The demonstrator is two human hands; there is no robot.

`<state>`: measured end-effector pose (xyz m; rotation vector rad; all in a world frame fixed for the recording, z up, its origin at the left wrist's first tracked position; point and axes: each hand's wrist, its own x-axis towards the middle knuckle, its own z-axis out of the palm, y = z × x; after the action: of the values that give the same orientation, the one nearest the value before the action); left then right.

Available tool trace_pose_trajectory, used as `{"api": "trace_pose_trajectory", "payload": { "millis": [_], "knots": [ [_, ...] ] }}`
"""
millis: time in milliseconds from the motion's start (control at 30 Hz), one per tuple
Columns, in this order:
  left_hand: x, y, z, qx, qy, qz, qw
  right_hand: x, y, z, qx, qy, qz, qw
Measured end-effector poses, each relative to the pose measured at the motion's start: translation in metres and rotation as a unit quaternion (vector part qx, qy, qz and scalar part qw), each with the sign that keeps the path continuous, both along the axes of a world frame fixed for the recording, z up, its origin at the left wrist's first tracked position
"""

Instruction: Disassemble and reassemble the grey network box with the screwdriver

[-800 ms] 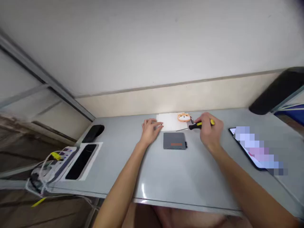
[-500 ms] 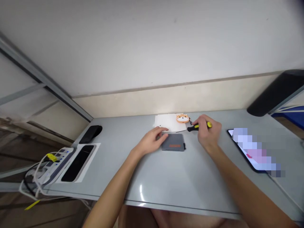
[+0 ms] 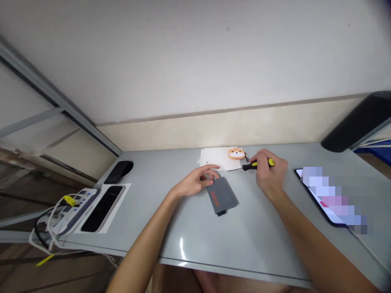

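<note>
A small grey box with an orange strip on its side lies turned at an angle on the grey table. My left hand rests on the box's far left corner, fingers curled around that end. My right hand is closed on a screwdriver with a black and yellow handle; its thin shaft points left over a white sheet. An orange animal-face charm sits on that sheet, just beyond the screwdriver.
A phone lies face up at the right. At the left are a black pouch, a dark phone on white paper, and a power strip with cables. A black object leans at the far right.
My left hand came from the white sheet to the grey box and swung it round, so its orange side now faces left. My right hand kept the screwdriver nearly in place.
</note>
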<state>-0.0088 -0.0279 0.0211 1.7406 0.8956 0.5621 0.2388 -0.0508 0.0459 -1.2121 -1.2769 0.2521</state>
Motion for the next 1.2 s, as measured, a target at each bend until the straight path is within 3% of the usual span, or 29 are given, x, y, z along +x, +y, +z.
{"api": "trace_pose_trajectory", "payload": {
  "millis": [267,400,533,700,767,1000,1200],
  "knots": [
    [0.011,0.003,-0.009,0.045,-0.052,0.037,0.997,-0.009,-0.003,-0.001,-0.025,-0.058,0.094,0.994],
    [0.014,0.005,-0.014,0.058,-0.037,0.061,0.996,-0.015,-0.003,0.0,-0.04,-0.082,0.107,0.99],
    [0.011,0.0,-0.003,0.066,0.0,0.061,0.996,-0.012,-0.003,0.001,-0.044,-0.064,0.119,0.99],
    [-0.003,-0.013,0.018,0.006,0.084,-0.052,0.995,-0.009,-0.004,0.002,-0.046,-0.035,0.12,0.991],
    [-0.008,-0.014,0.022,-0.018,0.093,-0.069,0.993,-0.01,-0.004,0.001,-0.064,-0.036,0.119,0.99],
    [-0.019,-0.009,0.024,-0.056,0.108,-0.063,0.991,-0.022,-0.002,-0.003,-0.114,-0.04,0.118,0.986],
    [-0.025,-0.003,0.025,-0.035,0.111,-0.029,0.993,-0.029,0.001,-0.012,-0.143,-0.049,0.148,0.977]
  ]
}}
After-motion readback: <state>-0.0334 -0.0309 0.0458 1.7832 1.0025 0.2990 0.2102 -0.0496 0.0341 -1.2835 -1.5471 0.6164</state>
